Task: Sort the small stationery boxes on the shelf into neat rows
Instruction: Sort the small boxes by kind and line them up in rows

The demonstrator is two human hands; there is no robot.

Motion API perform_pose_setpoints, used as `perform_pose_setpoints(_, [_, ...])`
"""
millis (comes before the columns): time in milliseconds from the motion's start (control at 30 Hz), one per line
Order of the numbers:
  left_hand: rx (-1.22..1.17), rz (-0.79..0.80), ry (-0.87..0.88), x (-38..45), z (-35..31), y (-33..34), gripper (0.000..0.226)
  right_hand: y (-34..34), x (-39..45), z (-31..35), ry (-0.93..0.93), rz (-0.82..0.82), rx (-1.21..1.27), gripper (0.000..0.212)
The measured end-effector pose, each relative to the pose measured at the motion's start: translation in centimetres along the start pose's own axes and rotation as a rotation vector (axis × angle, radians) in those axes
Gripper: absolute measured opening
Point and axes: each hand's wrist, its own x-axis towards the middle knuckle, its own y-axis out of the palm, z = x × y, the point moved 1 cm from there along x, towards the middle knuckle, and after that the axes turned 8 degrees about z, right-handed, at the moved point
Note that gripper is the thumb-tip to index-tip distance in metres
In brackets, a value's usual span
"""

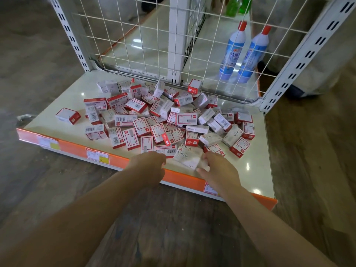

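A loose heap of several small red-and-white stationery boxes (154,120) covers the middle of the low cream shelf (256,164). Some plain cream boxes marked STAPLES lie among them. My right hand (217,168) grips the right end of one cream staples box (187,157) at the shelf's front edge. My left hand (149,163) hovers at the front edge just left of that box, fingers curled under, and nothing shows in its grasp. One red-and-white box (67,116) lies apart at the left.
The shelf has an orange front strip (73,147) with price labels. A white wire grid (154,45) forms the back wall between slotted uprights. Two blue bottles with red caps (244,53) stand behind the grid. Dark wood floor surrounds the shelf.
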Motion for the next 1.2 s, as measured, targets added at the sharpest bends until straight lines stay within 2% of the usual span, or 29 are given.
perform_pose_setpoints(67, [-0.027, -0.028, -0.020, 0.6, 0.4, -0.4, 0.029, 0.3, 0.5, 0.4, -0.035, -0.004, -0.030, 0.033])
perform_pose_setpoints(267, [-0.137, -0.064, -0.052, 2.0, 0.8, -0.6, 0.029, 0.9, 1.7, 1.1, -0.059, 0.014, -0.003, 0.049])
perform_pose_setpoints(600, [-0.268, -0.055, -0.059, 2.4, 0.6, 0.0, 0.031, 1.1, 1.9, 0.2, -0.102, -0.028, 0.040, 0.051])
perform_pose_setpoints(867, [-0.402, -0.008, -0.027, 1.7, -1.3, -0.2, 0.034, -0.7, 0.6, -1.3, -0.125, -0.094, 0.118, 0.042])
perform_pose_setpoints(1100, [-0.597, -0.101, 0.040, 0.8, -3.8, -0.3, 0.034, -2.6, -1.6, -2.9, -0.171, -0.139, 0.078, 0.044])
perform_pose_setpoints(1200, [-0.691, -0.072, 0.090, 0.8, -4.8, -0.3, 0.042, -3.4, -2.4, -3.1, -0.201, -0.138, 0.083, 0.047])
